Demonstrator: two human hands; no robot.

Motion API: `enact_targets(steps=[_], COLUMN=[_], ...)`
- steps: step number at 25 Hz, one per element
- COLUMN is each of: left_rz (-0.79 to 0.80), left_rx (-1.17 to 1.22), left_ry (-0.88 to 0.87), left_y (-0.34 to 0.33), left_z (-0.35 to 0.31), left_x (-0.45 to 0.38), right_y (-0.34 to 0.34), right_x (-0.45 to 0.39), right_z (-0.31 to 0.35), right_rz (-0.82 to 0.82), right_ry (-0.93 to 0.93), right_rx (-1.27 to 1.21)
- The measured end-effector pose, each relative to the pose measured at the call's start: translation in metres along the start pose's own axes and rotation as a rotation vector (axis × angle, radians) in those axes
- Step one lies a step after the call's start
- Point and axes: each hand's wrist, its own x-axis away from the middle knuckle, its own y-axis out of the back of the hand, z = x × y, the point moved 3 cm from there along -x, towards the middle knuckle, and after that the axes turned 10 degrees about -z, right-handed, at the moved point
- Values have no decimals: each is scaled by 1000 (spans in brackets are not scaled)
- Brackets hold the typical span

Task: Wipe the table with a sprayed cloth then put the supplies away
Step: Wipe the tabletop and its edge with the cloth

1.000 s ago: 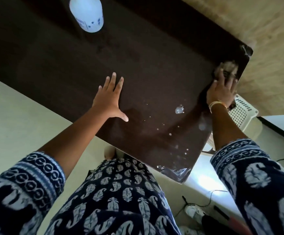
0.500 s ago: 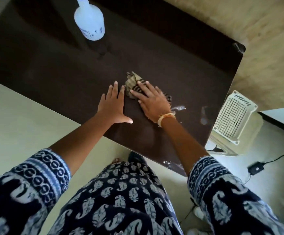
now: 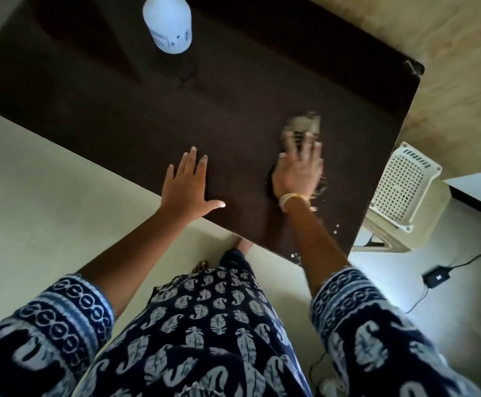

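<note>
**Cloth under the right palm**

Our right hand [image 3: 296,170] pressed flat, fingers spread, on the cloth [image 3: 302,127] — blurred — toward the table's [image 3: 118,110] right side. Our left hand [image 3: 189,187] lay open, palm down, at the near edge, apart from it. The spray bottle [image 3: 167,22] stood at the far side; droplets [image 3: 335,227] dotted the near right corner.

Bottle [image 3: 167,22] at table's [image 3: 233,90] far side; cloth [image 3: 302,130] right, under right hand [image 3: 296,173].
</note>
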Motion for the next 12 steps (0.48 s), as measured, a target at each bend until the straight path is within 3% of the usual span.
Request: enact_targets(steps=[4,6,8,12], left_rz=[-76,-103,-123,-107], left_rx=[34,49,56,96], left_ry=[68,63,50,32], left_y=[-8,-14,-18,-23], left_z=[20,28,32,35], left_x=[29,43,51,65], right_y=[-17,-14,-11,18], right_x=[74,60,29,9], right_z=[95,78,26,-110], right_rz=[176,189,99,-27], right_ry=[783,925,728,-4], right_rx=[22,-23,-43,-27])
